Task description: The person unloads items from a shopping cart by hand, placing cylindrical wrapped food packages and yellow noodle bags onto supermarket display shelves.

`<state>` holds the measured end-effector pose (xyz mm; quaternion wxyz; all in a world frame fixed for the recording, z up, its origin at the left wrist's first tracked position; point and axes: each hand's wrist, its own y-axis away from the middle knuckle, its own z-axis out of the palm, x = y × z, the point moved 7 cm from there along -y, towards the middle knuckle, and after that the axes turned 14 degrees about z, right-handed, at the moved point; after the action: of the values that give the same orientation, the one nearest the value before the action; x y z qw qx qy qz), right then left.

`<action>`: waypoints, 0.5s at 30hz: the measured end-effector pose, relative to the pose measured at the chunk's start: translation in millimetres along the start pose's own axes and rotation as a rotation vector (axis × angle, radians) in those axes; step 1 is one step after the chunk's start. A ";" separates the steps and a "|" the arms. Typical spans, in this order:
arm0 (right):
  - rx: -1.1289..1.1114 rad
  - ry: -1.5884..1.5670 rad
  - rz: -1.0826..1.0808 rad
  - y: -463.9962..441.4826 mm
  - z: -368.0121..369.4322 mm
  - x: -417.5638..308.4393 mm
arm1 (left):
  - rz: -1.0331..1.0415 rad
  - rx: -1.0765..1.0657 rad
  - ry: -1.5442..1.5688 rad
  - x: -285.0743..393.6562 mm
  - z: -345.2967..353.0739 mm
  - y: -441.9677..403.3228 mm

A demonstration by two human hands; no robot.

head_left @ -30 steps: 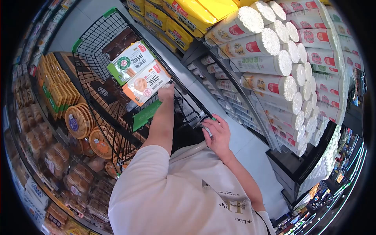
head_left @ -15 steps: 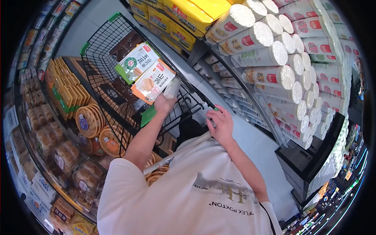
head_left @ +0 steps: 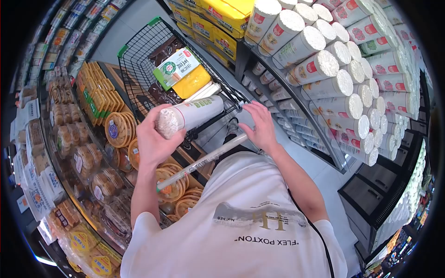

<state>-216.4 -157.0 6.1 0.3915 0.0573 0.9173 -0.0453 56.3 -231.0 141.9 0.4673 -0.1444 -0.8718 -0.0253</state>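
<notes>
My left hand (head_left: 160,134) is wrapped round the near end of a white paper-wrapped roll of dried noodles (head_left: 204,113). The roll is held above the near end of a black wire shopping cart (head_left: 134,60), its round end facing me. My right hand (head_left: 262,127) is near the roll's far end, fingers apart, with nothing in it. Inside the cart lie a green-and-white pack (head_left: 177,68), a yellow pack (head_left: 192,82) and dark brown packs (head_left: 164,51). White-edged items beside the yellow pack are partly hidden by the roll. The cart's pale handle (head_left: 204,162) runs in front of my shirt.
Stacked noodle rolls (head_left: 320,69) fill the shelf on the right, with yellow bags (head_left: 227,16) behind. To the left, a display holds boxed pastries (head_left: 88,157), round tubs (head_left: 120,129) and yellow-orange packs (head_left: 99,90). A dark cabinet (head_left: 371,185) stands at lower right.
My left hand has lifted the noodle roll out of the cart towards me. The orange-and-white pack face no longer shows; a yellow surface does. My right hand has come off the cart's edge and opened.
</notes>
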 end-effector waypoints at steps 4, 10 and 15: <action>-0.016 -0.161 -0.125 20.9 -50.4 -36.4 | 0.226 0.041 0.116 89.4 -13.7 22.5; -0.093 -0.288 -0.080 99.9 -129.9 -39.6 | 0.421 -0.034 0.489 177.6 53.3 49.7; -0.150 -0.468 0.103 192.7 -191.0 7.7 | 0.342 -0.009 0.714 210.3 156.5 59.8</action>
<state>-330.8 58.6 124.7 0.5980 0.0628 0.7984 0.0308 -163.2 -97.7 221.5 0.7379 -0.2720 -0.6177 0.0004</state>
